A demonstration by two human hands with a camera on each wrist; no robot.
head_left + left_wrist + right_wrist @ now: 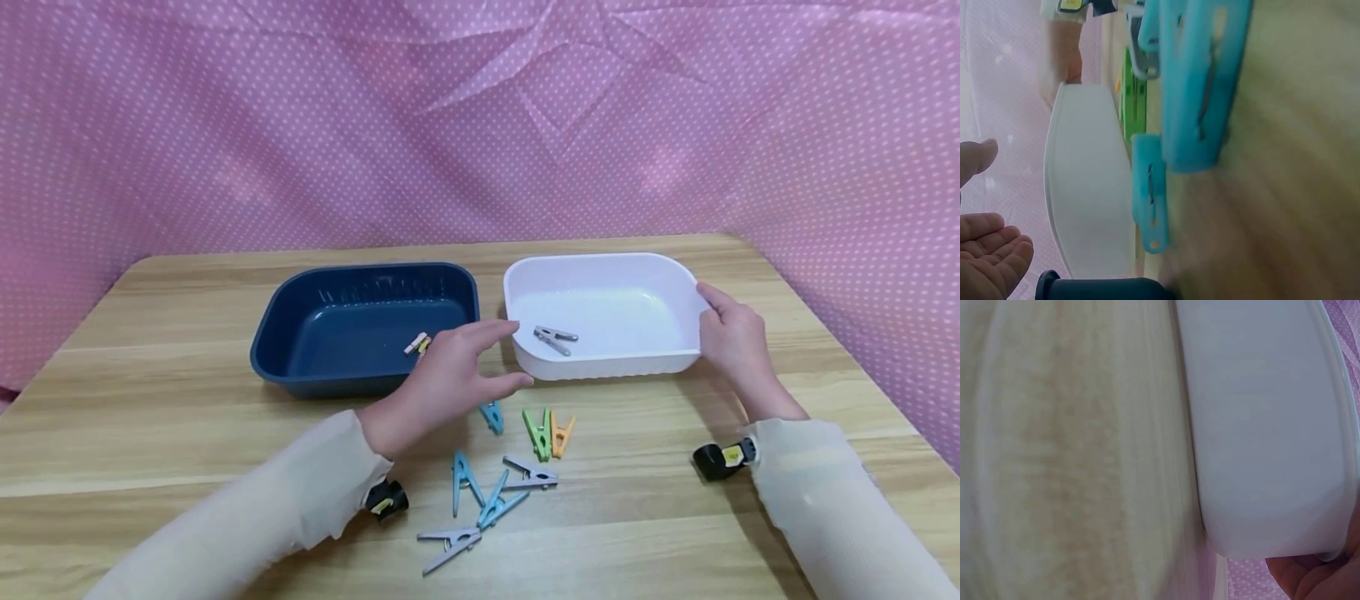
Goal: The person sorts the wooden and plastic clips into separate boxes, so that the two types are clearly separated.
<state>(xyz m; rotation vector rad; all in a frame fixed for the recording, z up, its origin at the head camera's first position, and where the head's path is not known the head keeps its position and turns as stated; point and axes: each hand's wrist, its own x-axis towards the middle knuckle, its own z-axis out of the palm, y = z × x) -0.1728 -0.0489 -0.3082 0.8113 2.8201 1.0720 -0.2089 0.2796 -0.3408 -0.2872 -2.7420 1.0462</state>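
Note:
My right hand [737,343] grips the right end of the white plastic tray [600,367], with the fingers against its outer wall in the right wrist view. At the tray's left front corner, my left hand [456,367] is held with thumb and fingers spread apart. The left wrist view shows those fingers holding nothing. One grey clothespin [555,339] lies inside the white tray. Between the hands and the front of the table are a green clothespin [538,435], an orange clothespin [561,435], and several blue and grey ones.
A dark blue tray [300,385] stands left of the white one, with small light and yellow clothespins [417,343] partly behind the left hand. Both trays sit on a wooden table [135,392]. Pink dotted cloth [480,125] hangs behind it.

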